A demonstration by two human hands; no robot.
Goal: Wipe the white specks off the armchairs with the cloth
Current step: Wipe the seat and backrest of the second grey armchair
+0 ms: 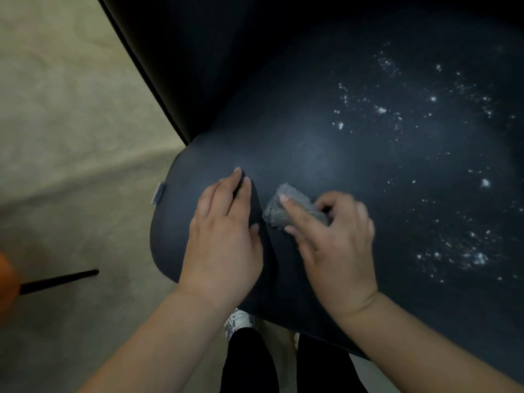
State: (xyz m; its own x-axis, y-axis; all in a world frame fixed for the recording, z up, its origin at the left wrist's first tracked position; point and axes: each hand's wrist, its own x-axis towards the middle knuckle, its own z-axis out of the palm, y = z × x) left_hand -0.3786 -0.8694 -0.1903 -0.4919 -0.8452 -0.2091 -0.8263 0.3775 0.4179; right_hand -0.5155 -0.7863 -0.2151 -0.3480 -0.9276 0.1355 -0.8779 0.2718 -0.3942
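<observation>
A dark blue armchair seat cushion [326, 131] fills most of the view. White specks [397, 112] are scattered over its right half, with another cluster [459, 253] lower right. My right hand [337, 245] grips a small grey cloth [286, 205] and presses it on the cushion's front part, index finger stretched over it. My left hand [224, 236] pinches a raised fold of the cushion fabric [255, 199] just left of the cloth. The left part of the seat looks free of specks.
The chair's dark backrest and side [175, 66] rise at the top left. Beige carpet [62, 123] lies to the left, with a thin black chair leg [59, 280] and an orange blur at the left edge. My legs and a shoe [238, 321] show below.
</observation>
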